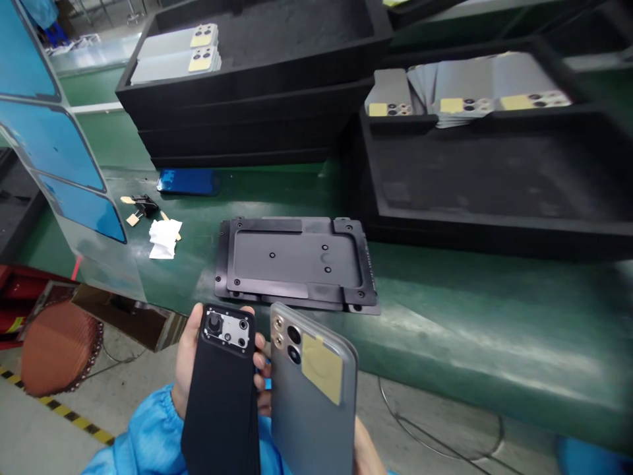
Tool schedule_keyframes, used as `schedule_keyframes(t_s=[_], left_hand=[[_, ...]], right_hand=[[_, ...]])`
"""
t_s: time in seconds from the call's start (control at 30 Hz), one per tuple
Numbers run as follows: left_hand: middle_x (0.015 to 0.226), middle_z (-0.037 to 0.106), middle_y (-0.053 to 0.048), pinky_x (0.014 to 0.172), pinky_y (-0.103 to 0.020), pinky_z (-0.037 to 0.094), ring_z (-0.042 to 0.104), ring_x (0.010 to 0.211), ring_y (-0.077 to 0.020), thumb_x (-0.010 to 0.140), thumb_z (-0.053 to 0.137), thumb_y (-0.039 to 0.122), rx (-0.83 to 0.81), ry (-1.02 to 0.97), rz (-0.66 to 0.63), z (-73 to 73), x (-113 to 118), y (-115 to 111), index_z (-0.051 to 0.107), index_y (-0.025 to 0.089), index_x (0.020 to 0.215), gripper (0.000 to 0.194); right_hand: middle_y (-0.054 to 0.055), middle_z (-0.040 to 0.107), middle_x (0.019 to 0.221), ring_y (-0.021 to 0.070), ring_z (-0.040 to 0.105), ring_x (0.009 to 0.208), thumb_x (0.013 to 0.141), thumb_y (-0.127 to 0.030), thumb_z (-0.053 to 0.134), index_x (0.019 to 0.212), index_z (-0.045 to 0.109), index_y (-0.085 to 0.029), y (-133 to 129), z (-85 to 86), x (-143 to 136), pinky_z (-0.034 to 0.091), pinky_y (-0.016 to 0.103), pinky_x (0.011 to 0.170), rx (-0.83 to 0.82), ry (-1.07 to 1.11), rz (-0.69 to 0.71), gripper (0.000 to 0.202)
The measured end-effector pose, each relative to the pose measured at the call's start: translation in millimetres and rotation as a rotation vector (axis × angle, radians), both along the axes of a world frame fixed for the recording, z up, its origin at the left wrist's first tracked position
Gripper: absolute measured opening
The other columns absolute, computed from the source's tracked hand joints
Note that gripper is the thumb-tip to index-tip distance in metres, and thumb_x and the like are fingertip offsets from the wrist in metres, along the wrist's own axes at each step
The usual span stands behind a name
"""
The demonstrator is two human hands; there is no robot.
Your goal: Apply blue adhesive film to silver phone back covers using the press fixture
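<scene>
My left hand (186, 359) is wrapped round a black phone-shaped piece (222, 402), thumb along its left edge and fingertips showing on its right. It has a camera plate with round holes and a dark plug at the top; its side looks layered. Close beside it, my right hand (366, 452) grips a grey phone back cover (311, 409) from the right and below. Camera rings and a yellow sticker (322, 368) show at its upper end. Most of my right fingers are hidden behind the cover. Beyond both hands, a black fixture plate (297, 260) with a phone-shaped recess lies on the green table.
Stacked black trays (247, 112) stand at the back, and another black tray (484, 171) is at the right, both holding grey back covers. Left are a sheet with blue panels (64, 145), a crumpled white paper (165, 239), a binder clip (143, 204) and a blue block (186, 181).
</scene>
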State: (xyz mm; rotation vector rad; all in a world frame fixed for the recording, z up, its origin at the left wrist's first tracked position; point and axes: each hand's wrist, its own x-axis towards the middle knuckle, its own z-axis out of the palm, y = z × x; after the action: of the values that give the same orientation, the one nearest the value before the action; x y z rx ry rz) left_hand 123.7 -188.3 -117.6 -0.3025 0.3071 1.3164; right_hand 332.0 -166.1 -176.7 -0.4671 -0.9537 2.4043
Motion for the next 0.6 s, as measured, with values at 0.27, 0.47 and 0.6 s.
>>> schedule_keyframes(t_s=[0.27,0.47,0.6], left_hand=[[0.087,0.075,-0.009,0.069,-0.025,0.052,0.073,0.078,-0.0200,0.087,0.067,0.054,0.015,-0.071,-0.032,2.6,-2,6,0.075,0.018,0.111,0.045],[0.075,0.070,-0.005,0.060,-0.026,0.047,0.069,0.067,-0.0185,0.086,0.064,0.056,-0.014,-0.042,-0.111,5.4,-6,8,0.075,0.018,0.095,0.041],[0.074,0.070,-0.005,0.059,-0.027,0.047,0.070,0.066,-0.0205,0.085,0.065,0.056,-0.038,-0.071,-0.119,4.6,-7,8,0.074,0.017,0.093,0.041]], right_hand=[[0.021,0.063,0.136,0.0487,0.057,0.129,0.051,-0.077,0.083,0.129,0.063,-0.022,7,12.9,-27,0.046,0.062,0.106,-0.149,-0.118,0.021,0.098],[0.019,0.074,0.115,0.0498,0.066,0.116,0.052,-0.075,0.083,0.115,0.071,-0.025,10,-1.7,-55,0.053,0.062,0.096,-0.240,-0.229,0.036,0.081],[0.018,0.073,0.118,0.0487,0.065,0.117,0.043,-0.073,0.088,0.114,0.070,-0.025,13,9.8,-41,0.053,0.060,0.099,-0.192,-0.189,0.057,0.088]])
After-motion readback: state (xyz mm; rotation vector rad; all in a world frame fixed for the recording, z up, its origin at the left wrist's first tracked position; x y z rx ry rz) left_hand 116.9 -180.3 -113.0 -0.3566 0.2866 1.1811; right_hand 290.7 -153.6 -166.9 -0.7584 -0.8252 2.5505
